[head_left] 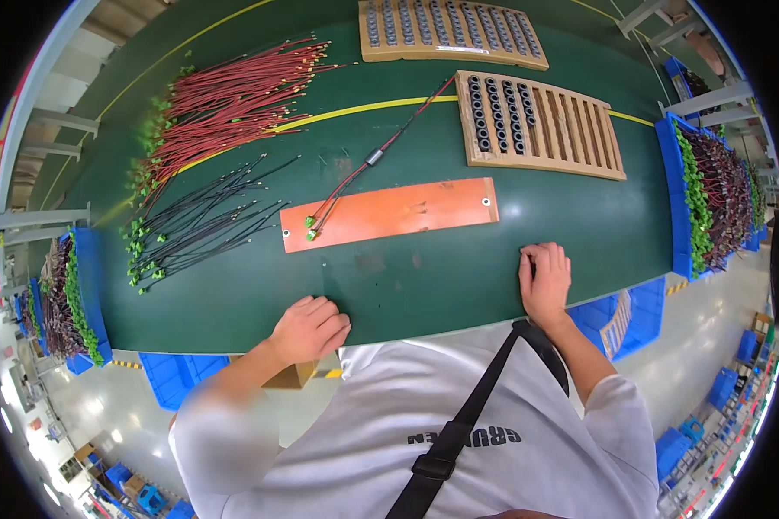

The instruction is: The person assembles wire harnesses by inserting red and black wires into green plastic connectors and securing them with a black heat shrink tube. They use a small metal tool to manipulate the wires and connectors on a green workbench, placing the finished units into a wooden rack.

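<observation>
Two hands in my view: left hand (312, 330) at the green table's (424, 290) near edge, right hand (545, 278) farther in. Both half-curled; I can't tell whether either grips anything. Red-black cable (373, 157) ahead, green plugs (312, 227) over orange board (415, 208), far end by rack (545, 165).

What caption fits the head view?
Left hand and right hand at a green worktable, beyond them an orange strip, red wires and black wires.
</observation>
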Motion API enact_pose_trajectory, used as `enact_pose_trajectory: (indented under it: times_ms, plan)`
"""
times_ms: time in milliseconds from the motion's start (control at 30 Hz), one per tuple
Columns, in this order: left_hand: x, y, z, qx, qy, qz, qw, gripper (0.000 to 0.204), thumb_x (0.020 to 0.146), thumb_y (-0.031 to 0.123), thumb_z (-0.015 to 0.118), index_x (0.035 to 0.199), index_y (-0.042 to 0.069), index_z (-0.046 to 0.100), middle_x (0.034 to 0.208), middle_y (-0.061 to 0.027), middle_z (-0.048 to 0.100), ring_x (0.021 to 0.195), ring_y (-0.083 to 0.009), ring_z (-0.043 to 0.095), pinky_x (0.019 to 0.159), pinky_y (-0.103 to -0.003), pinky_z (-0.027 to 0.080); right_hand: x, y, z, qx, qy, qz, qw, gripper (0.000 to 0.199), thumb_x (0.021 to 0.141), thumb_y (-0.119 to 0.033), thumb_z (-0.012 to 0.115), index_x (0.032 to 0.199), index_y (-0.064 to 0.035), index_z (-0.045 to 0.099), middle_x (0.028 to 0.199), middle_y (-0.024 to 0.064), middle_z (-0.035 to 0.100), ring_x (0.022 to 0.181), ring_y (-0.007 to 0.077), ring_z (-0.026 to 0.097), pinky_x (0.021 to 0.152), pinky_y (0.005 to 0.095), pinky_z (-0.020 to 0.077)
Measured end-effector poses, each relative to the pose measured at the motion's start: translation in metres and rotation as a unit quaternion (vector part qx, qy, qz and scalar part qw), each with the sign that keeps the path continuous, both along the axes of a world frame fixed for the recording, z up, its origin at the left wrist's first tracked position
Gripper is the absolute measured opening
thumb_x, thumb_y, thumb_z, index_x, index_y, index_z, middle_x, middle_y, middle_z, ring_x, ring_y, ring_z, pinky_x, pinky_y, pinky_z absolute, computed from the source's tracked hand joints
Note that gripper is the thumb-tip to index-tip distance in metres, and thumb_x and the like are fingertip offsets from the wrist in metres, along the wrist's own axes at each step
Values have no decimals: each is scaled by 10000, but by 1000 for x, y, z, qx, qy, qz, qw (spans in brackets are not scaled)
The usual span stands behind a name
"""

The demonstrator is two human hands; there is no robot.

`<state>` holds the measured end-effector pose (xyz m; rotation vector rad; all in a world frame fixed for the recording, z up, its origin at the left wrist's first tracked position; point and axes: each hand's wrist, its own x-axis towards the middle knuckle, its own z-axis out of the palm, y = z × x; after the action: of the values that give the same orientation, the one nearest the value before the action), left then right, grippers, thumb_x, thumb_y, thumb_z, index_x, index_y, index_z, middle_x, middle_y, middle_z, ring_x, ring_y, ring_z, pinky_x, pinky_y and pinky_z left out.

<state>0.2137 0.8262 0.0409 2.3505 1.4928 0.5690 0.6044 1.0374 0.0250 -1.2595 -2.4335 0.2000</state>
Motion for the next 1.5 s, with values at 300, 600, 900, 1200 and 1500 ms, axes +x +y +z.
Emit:
enact_pose_trajectory:
  times_ms: [300,600,900,1200,1500]
  plan:
    - [24,2,-4,110,-27,6,994,131,836,113,740,925,86,649,862,-41,569,781,-234,594,646,-360,472,11,-55,-3,3,59,354,933,309,769,-86,770,1065,-119,689,1063,75,656,934,300,633,800,435,494]
    - [50,137,29,241,105,-37,964,250,836,181,691,1043,57,626,957,-74,593,916,-250,611,755,-379,492,69,-133,-21,-5,189,99,977,337,716,111,679,1007,-58,663,1059,144,635,921,344,640,765,421,537]
    - [-4,227,-7,69,153,224,960,264,917,228,721,1066,38,614,1075,-162,626,990,-363,678,803,-481,569,-70,28,48,157,148,441,871,245,705,-3,748,937,-46,686,990,104,674,845,283,674,682,392,540]
    - [-66,149,71,34,-62,244,967,198,952,19,556,1148,19,584,1057,-178,635,929,-396,659,814,-455,541,-122,71,15,82,231,437,865,252,716,62,717,940,-42,671,966,102,666,814,284,675,655,379,547]
    - [-87,140,75,-139,-413,309,845,234,1105,236,517,1080,53,660,857,9,633,758,-73,526,672,-237,428,-127,79,14,34,219,418,881,249,728,89,703,935,-40,660,973,90,661,874,311,666,751,410,552]
